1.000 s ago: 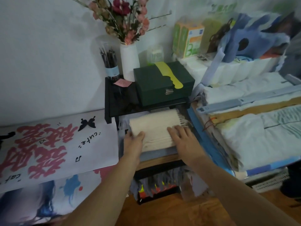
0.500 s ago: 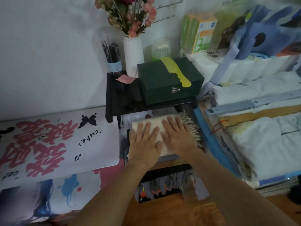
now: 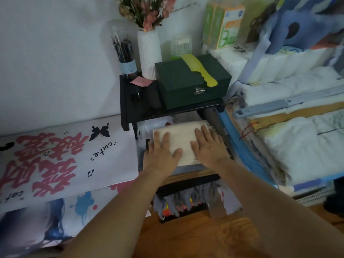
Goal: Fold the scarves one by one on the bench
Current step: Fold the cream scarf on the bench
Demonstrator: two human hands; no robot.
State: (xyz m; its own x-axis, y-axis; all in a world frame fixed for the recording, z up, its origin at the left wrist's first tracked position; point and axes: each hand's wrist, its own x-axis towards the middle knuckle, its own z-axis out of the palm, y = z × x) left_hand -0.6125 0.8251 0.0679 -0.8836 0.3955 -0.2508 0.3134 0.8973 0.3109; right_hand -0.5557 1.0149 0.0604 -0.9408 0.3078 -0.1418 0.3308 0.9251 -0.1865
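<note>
Both hands flat — left hand (image 3: 161, 153), right hand (image 3: 208, 147) pressing cream scarf (image 3: 183, 138).
I'd call this one folded; any others left — can't tell.

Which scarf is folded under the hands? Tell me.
The cream scarf, folded flat with both hands, left hand and right hand, pressing on it; the grey fringed scarf hangs below the bench, untouched.

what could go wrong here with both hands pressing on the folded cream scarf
The folded cream knitted scarf sits on a stack under the black shelf; pressing with the left hand and right hand could slide it sideways. Its fringe at the right edge might bunch or catch.
</note>
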